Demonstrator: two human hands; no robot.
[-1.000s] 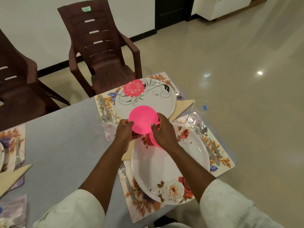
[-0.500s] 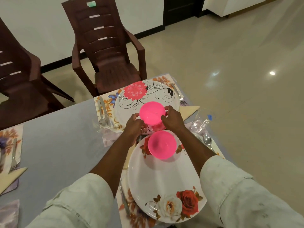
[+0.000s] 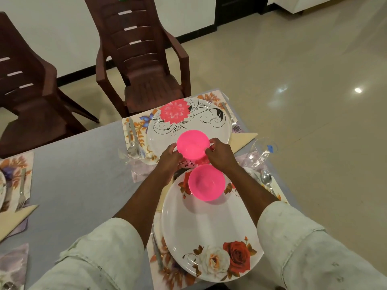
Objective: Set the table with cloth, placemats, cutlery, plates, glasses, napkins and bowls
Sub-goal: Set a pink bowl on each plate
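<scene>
pink and glossy, the far bowl (image 3: 193, 144) is held from both sides: the left hand (image 3: 170, 159) grips its left edge with curled fingers, the right hand (image 3: 221, 154) pinches its right rim. it sits over the near edge of the pink-flower plate (image 3: 188, 122). a second pink bowl (image 3: 206, 182) rests on the far part of the rose plate (image 3: 211, 229), just beside the hands. a fork (image 3: 157, 249) lies left of that plate on a floral placemat (image 3: 173, 275), a spoon (image 3: 266, 179) and a glass (image 3: 261, 153) to its right on the grey worktop (image 3: 79, 185).
</scene>
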